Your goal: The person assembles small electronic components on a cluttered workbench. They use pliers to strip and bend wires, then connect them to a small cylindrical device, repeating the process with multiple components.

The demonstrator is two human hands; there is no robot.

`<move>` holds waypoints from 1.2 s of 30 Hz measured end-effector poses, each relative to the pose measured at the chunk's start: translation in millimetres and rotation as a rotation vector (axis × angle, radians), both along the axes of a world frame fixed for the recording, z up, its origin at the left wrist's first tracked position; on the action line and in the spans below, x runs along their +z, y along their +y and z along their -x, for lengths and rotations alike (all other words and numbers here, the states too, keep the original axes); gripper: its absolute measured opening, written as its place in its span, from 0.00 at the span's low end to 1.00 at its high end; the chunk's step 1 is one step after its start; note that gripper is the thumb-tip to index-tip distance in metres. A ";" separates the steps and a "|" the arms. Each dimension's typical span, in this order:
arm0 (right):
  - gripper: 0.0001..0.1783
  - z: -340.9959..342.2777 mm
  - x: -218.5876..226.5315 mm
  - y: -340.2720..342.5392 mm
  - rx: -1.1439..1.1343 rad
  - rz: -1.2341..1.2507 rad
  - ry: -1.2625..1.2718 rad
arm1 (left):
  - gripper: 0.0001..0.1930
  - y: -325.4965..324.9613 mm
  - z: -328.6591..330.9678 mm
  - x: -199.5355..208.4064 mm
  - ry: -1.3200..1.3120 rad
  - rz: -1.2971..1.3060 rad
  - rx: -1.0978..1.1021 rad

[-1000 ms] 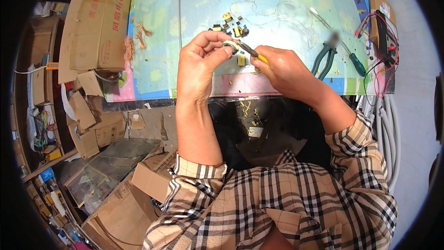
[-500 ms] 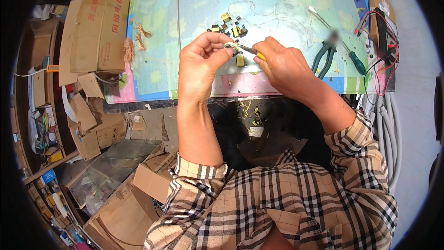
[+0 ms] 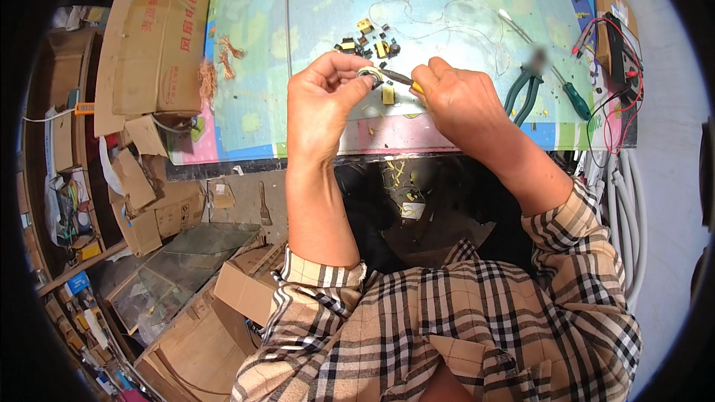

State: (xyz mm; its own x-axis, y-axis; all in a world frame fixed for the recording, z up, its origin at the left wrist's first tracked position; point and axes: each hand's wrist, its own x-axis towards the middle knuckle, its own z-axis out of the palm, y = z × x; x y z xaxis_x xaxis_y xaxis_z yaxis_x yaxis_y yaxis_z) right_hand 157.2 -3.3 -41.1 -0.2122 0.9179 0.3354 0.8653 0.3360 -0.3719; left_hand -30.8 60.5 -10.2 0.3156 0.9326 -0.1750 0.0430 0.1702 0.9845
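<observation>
Between thumb and fingers, my left hand [image 3: 328, 93] pinches a small pale ring-shaped part [image 3: 369, 72] above the table. My right hand [image 3: 465, 104] is closed round a yellow-handled tool with a dark pointed metal end [image 3: 396, 76]; its exact kind is hidden by the fingers. The tool's tip meets the ring or lies right beside it. Just below sits a small yellow-and-black transformer [image 3: 388, 94]. More yellow-and-black transformers [image 3: 382, 49] and black bits lie beyond my hands.
Green-handled pliers [image 3: 525, 93] and a green screwdriver [image 3: 576, 100] lie to the right, near a multimeter [image 3: 629, 67] with red and black leads. A metal rod [image 3: 288, 37] lies left, beside copper wire bundles [image 3: 227, 59] and a cardboard box [image 3: 156, 45]. Thin wire [image 3: 447, 18] loops across the far table.
My right hand has shifted slightly right with the tool, and more of its dark metal end shows. My left hand keeps its pinch on the ring, almost unmoved.
</observation>
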 end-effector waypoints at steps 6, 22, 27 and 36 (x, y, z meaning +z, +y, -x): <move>0.08 6.1 7.6 0.4 0.079 0.272 0.396 | 0.09 -0.8 -0.2 -0.1 -0.089 -0.027 0.011; 0.11 2.2 18.8 6.9 -0.099 0.231 0.701 | 0.08 -5.1 -9.4 -7.5 -0.032 0.007 -0.094; 0.07 0.8 6.6 7.5 -0.076 0.137 0.674 | 0.07 -6.6 -15.6 -9.4 0.021 -0.010 -0.104; 0.05 1.7 6.3 6.4 -0.037 -0.114 0.325 | 0.08 -11.9 -22.4 -6.0 0.097 -0.033 -0.093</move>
State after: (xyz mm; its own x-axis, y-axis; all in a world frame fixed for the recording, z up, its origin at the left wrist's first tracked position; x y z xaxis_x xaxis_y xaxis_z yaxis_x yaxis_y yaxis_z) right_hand 155.5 3.1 -34.8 -0.0450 0.8756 0.4809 0.7203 0.3621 -0.5917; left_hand -8.3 48.7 -16.2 0.3838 0.9060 -0.1788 0.1525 0.1288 0.9799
